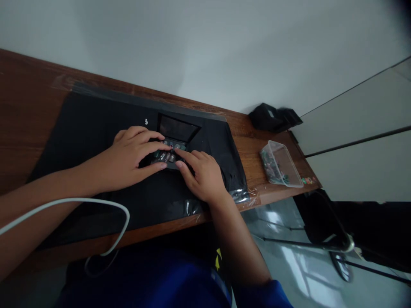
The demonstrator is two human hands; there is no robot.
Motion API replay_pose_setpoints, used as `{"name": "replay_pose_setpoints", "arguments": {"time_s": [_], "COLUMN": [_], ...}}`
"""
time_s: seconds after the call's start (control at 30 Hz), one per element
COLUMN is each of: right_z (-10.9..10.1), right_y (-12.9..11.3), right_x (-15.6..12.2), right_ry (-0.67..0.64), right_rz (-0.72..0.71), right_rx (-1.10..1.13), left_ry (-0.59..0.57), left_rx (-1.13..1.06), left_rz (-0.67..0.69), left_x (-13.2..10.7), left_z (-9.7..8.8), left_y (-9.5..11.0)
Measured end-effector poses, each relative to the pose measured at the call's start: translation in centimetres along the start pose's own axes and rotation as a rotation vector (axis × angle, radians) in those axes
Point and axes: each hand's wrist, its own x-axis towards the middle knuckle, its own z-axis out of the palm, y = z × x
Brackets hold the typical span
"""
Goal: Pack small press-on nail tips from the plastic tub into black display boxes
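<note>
A small black case [180, 127] lies on a black mat with its hinged lid raised toward the wall. Several small dark and greenish pieces [163, 156], some with pale marks, fill its tray. My left hand [126, 156] comes over the left side, fingers at the back part of the tray and thumb on the front edge, gripping the case. From the right, my right hand [204, 173] reaches in; its index fingertip touches the pieces and its thumb rests by the front right corner, the two apart. Fingers hide part of the contents.
The black mat [96, 115] is taped to a wooden table [247, 147] against a white wall. A clear plastic tub [281, 164] of small bagged items and black bins [266, 117] stand at right. A white cable [96, 200] crosses my left forearm. A tiny white piece [146, 121] lies behind my left hand.
</note>
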Motion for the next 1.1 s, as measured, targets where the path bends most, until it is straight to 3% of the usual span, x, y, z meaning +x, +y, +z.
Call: {"name": "replay_pose_setpoints", "arguments": {"time_s": [0.23,0.43,1.1], "right_z": [-0.1,0.2,0.9], "right_y": [0.4,1.1,1.6], "right_x": [-0.1,-0.4,-0.2], "right_ry": [0.014,0.114,0.168], "right_rz": [-0.019,-0.004,-0.005], "right_rx": [0.086,0.179,0.194], "left_ry": [0.008,-0.009,0.002], "left_rx": [-0.014,-0.013,0.015], "left_rz": [0.003,-0.033,-0.082], "left_x": [0.0,0.1,0.2], "left_z": [-0.1,0.0,-0.9], "left_y": [0.4,0.8,1.0]}}
